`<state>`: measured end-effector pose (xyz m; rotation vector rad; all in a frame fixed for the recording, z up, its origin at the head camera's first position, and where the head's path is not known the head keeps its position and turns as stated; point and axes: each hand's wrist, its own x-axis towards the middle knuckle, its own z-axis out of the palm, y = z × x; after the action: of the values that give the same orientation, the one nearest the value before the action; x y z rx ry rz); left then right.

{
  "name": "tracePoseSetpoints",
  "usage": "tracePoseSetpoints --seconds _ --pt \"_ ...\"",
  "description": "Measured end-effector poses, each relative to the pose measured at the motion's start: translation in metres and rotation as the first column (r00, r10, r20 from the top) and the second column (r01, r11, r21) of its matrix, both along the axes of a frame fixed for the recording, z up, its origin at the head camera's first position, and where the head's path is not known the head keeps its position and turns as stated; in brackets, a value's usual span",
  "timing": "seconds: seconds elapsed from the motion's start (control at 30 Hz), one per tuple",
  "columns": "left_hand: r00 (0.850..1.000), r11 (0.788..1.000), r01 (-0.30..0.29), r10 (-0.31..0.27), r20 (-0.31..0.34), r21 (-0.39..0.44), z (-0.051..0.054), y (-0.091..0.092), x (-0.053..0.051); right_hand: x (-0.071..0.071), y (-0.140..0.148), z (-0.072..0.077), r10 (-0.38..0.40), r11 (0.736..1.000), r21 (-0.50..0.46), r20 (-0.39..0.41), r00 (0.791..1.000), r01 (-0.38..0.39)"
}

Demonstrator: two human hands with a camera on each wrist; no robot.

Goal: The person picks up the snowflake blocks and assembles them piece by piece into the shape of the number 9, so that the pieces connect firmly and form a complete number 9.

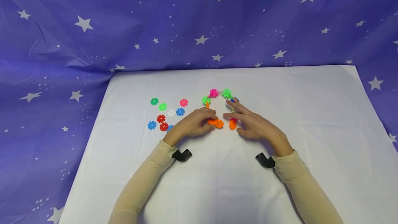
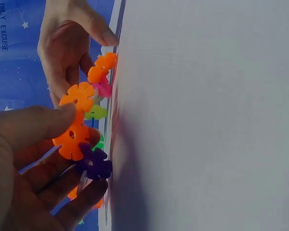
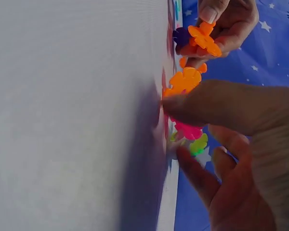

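A chain of notched plastic snowflake discs curves in an arch on the table, with a pink disc (image 1: 213, 93) and a green disc (image 1: 226, 93) along its far side. My left hand (image 1: 194, 123) pinches the orange discs (image 2: 71, 137) at the chain's left end between thumb and fingers. A purple disc (image 2: 94, 162) joins on beside them, partly over my fingers. At the other end, an orange disc (image 1: 233, 124) sits near my right hand (image 1: 255, 123), whose fingers are spread around that side. My right thumb partly hides this end in the right wrist view.
Left of the chain, several loose discs lie scattered, among them a red disc (image 1: 161, 118), a blue disc (image 1: 151, 125) and a white disc (image 1: 171, 113). A white cloth covers the table (image 1: 217, 189). Behind it hangs a purple starry curtain (image 1: 174, 20).
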<state>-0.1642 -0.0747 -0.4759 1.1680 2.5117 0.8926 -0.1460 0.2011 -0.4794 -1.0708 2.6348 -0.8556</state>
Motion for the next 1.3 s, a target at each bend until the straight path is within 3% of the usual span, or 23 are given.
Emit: tracePoseSetpoints --seconds 0.27,0.5,0.7,0.9,1.07,1.3 --pt "0.999 0.999 -0.039 0.040 -0.029 0.021 0.001 0.002 0.002 -0.006 -0.002 -0.002 0.005 0.999 0.033 -0.204 0.979 0.002" --pt "0.980 0.996 -0.088 0.081 -0.181 -0.027 0.003 0.009 0.007 -0.014 -0.007 0.000 0.019 1.000 -0.003 -0.235 0.972 -0.020" --pt "0.964 0.995 -0.102 0.094 -0.249 -0.021 0.004 0.009 0.008 -0.021 -0.013 0.000 0.024 0.997 -0.062 -0.216 0.976 -0.039" --pt "0.968 0.996 -0.090 0.088 -0.234 0.003 0.001 0.008 0.006 -0.021 -0.012 -0.002 -0.001 0.997 -0.077 -0.143 0.990 -0.010" --pt "0.979 0.996 -0.090 0.089 -0.184 0.002 -0.002 0.006 0.004 -0.015 -0.002 0.000 0.049 0.999 -0.009 -0.069 0.996 -0.050" --pt "0.985 0.996 -0.084 0.084 -0.150 0.009 -0.003 0.004 0.002 -0.015 0.016 0.004 0.131 0.989 0.078 -0.088 0.987 -0.124"
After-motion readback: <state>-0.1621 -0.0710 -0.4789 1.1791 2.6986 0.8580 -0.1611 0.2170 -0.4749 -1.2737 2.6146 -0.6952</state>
